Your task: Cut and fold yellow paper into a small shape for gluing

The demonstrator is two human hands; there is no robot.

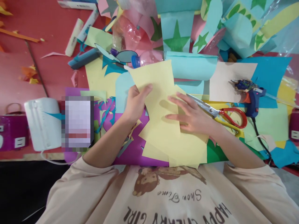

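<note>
Yellow sheets [160, 135] overlap just beyond the person's shirt [168, 186], above purple paper [154, 161]. The left hand [136, 105] pinches their left edge, thumb on top, other fingers mostly hidden. The right hand [192, 115] spreads its fingers over them; contact is unclear. Scissors [213, 111] lie beside it, a glue gun [253, 101] farther right, a bottle [150, 58] beyond.

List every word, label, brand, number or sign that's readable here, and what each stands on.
"Show Time": shirt, upside down.
"HAPPY": shirt, upside down.
"GIRL": shirt, upside down.
Word between those two: shirt, partly cut off, probably "CHERRY".
Unreadable: the pixelated screen, the white labels at both side edges, the small print on the white sticks.
</note>
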